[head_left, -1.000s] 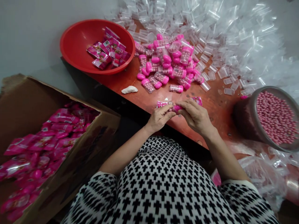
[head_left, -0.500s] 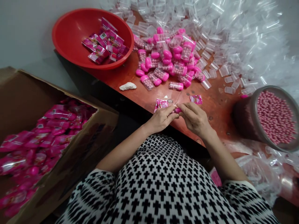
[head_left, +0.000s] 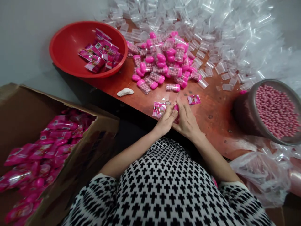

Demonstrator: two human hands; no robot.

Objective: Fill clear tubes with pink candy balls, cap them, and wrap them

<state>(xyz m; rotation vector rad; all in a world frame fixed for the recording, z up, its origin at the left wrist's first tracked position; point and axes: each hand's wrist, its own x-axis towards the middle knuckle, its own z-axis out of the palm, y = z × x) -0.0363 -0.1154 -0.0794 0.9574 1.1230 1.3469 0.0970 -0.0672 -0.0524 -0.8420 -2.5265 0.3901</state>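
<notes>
At the table's near edge my left hand (head_left: 166, 121) is closed round a small candy tube, whose pink cap (head_left: 176, 107) shows between my hands. My right hand (head_left: 187, 121) presses against the tube from the other side, its fingers together and its thumb near my left hand. Most of the tube is hidden by my fingers. Beside my left hand lie a few overlapping pink sachets (head_left: 160, 109). A single pink sachet (head_left: 194, 99) lies beyond my right hand. Farther back is a heap of pink-capped tubes (head_left: 162, 67) filled with pink balls.
A red bowl (head_left: 68, 47) with pink sachets stands at back left. Many clear empty tubes (head_left: 211, 37) pile up behind. At right stands a bucket (head_left: 244, 108) of pink balls, with a plastic bag (head_left: 261, 175) below. An open carton (head_left: 94, 131) holds pink packets.
My right hand has turned, its fingers now pointing more away from me alongside the tube. The pink cap has shifted between my hands. The camera view has moved slightly.
</notes>
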